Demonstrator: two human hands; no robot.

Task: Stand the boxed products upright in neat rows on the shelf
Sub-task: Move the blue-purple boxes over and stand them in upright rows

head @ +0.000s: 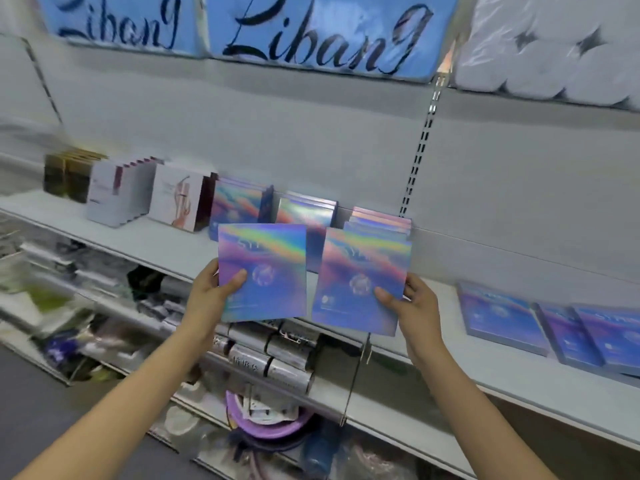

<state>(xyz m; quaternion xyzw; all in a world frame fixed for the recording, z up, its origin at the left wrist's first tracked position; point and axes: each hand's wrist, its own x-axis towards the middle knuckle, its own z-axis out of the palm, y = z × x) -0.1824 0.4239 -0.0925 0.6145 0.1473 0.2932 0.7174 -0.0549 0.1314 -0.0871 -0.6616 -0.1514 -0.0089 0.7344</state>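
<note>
Left hand (213, 289) pinching holographic box (263, 271), right hand (412, 303) pinching second box (360, 282)

**Even shop light, motion blur at the left edge**

The scene is lit brightly and evenly from above; only faint shadows are cast on the white shelf (162, 233). Rainbow glare is thrown off the holographic boxes (262, 271). Heavy motion smear is seen on the lower-shelf goods (52, 292) at left. Straight lines are bowed by wide-angle distortion. Fine print is left unreadable throughout.
</note>
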